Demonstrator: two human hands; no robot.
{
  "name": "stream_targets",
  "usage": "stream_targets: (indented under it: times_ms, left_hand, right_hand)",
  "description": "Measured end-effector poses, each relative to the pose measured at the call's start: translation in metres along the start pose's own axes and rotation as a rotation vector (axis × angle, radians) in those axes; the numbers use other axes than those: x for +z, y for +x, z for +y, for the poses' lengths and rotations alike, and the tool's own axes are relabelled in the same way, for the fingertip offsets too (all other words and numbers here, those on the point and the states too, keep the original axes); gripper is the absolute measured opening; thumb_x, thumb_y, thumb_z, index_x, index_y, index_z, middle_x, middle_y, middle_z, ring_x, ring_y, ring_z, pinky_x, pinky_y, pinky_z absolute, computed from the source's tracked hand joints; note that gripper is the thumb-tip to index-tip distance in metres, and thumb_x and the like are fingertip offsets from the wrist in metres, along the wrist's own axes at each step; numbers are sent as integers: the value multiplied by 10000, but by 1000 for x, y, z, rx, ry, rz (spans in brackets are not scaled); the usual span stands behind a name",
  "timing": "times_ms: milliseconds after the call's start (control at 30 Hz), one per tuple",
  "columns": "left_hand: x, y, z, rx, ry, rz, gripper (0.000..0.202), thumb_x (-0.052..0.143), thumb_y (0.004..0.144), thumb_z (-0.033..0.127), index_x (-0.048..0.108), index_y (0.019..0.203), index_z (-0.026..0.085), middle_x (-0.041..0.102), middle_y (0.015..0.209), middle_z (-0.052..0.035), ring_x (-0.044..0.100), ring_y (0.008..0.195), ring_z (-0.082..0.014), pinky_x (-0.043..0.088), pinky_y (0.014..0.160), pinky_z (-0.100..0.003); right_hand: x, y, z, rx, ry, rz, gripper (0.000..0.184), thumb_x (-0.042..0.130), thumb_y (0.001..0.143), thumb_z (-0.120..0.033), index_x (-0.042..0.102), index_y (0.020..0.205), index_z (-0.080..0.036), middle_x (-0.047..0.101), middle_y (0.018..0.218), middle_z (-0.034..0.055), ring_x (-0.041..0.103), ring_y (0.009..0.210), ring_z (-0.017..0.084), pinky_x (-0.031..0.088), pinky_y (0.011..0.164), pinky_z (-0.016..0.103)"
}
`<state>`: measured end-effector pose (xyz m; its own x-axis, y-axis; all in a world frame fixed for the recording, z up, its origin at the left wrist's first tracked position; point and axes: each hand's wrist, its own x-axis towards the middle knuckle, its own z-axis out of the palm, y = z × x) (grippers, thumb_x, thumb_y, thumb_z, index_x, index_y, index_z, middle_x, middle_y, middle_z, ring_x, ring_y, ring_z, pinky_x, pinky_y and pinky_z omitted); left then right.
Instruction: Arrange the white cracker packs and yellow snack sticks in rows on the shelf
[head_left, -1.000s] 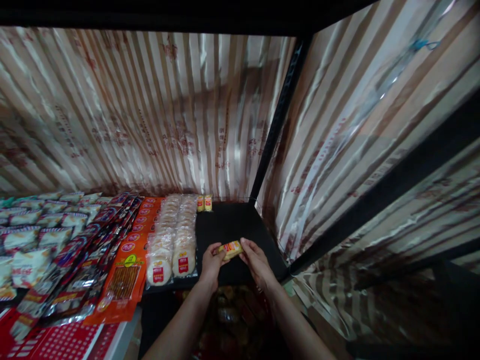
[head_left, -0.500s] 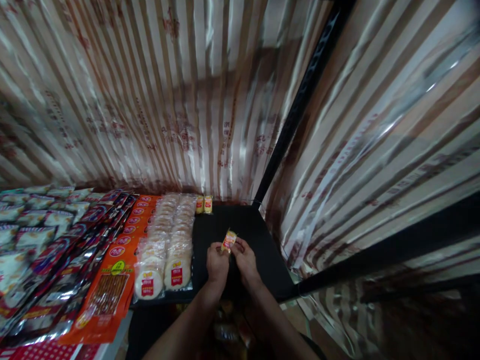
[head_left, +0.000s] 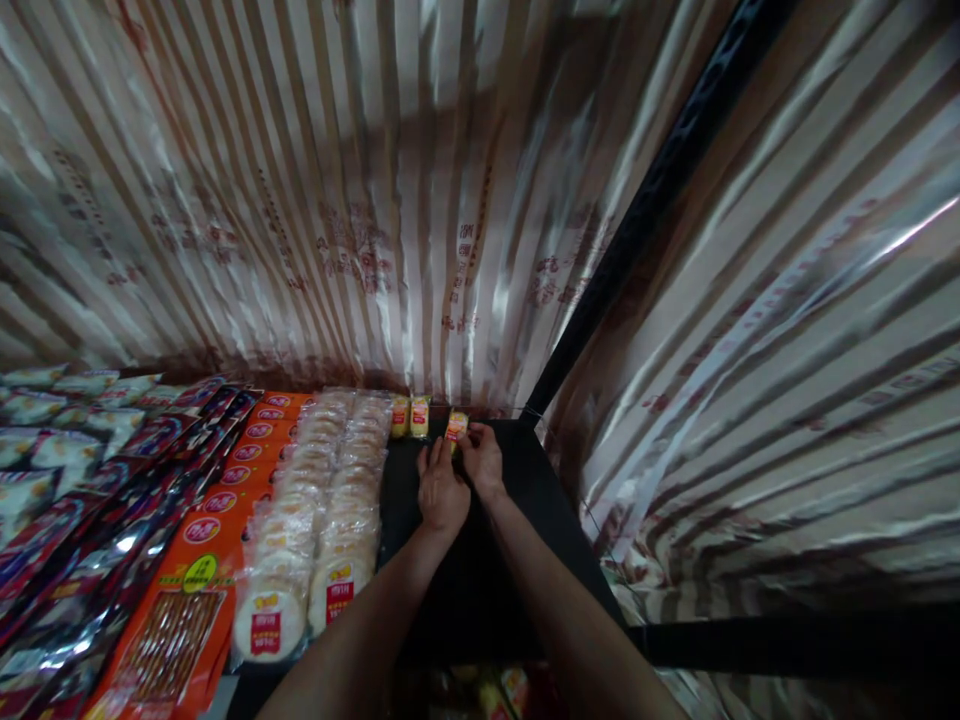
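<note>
A small yellow snack packet [head_left: 456, 426] with a red and white label is upright near the back edge of a black shelf [head_left: 517, 560]. My right hand [head_left: 484, 462] pinches its right edge. At its lower left, the fingers of my left hand [head_left: 444, 495] close against the packet; part of the wrapper is hidden behind them. Two similar yellow packets, a nearer one [head_left: 419, 417] and one beside it [head_left: 400, 416], stand side by side to the left, a short gap away.
Two rows of clear-wrapped round rice crackers [head_left: 341, 570] line the shelf on the left. Beyond them lie orange snack bags [head_left: 180, 620], dark glossy bags [head_left: 97, 560] and white bags [head_left: 75, 450]. A black post [head_left: 600, 290] rises at the back right corner, before striped sheeting [head_left: 315, 200].
Both hands have moved forward with the yellow packet, from over the middle of the shelf to its back edge, nearer the two standing packets. The view has shifted slightly.
</note>
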<state>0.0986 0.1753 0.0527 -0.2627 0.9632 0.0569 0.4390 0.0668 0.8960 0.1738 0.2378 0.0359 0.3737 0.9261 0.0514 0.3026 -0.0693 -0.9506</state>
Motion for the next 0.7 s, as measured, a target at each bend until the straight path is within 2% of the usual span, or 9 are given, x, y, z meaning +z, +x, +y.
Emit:
stream_targets:
  times_ms: [100, 200, 433, 533, 700]
  left_hand:
    - [0, 10, 0, 27, 53, -27, 606, 467, 644, -14, 532, 1222, 156, 453, 1376, -83, 156, 1383, -251, 195, 1125, -408]
    - [-1, 15, 0, 19, 144, -27, 631, 462, 652, -6, 488, 1264, 147, 364, 1436, -94, 95, 1393, -278, 206, 1111, -465]
    - [-1, 17, -7, 21, 199, -25, 624, 438, 654, -22, 473, 1269, 78, 357, 1433, -134, 130, 1387, -277, 211, 1115, -431]
    - [-1, 19, -8, 15, 173, -14, 631, 461, 645, -18, 479, 1266, 96, 381, 1421, -125, 162, 1380, -276, 212, 1117, -421]
    - [-2, 20, -6, -4, 112, -22, 610, 478, 643, -6, 500, 1241, 113, 378, 1423, -122, 132, 1385, -285, 174, 1125, -433]
  right_hand:
    - [8, 11, -3, -26, -89, -15, 219, 586, 696, -269, 568, 904, -203, 676, 826, 35, 630, 779, 172, 464, 757, 288]
    - [15, 19, -3, -52, -147, -41, 184, 558, 721, -260, 568, 897, -207, 671, 835, 31, 623, 782, 168, 459, 764, 291]
    - [27, 29, -5, -76, -229, -88, 159, 560, 744, -251, 564, 897, -209, 663, 843, 26, 609, 787, 168, 446, 756, 284]
    - [31, 29, -8, -86, -244, -102, 123, 563, 748, -244, 568, 868, -224, 663, 837, 12, 607, 770, 158, 441, 741, 270]
    - [37, 29, -8, -124, -245, -114, 107, 539, 764, -226, 574, 864, -237, 663, 825, 5, 603, 762, 152, 441, 745, 267]
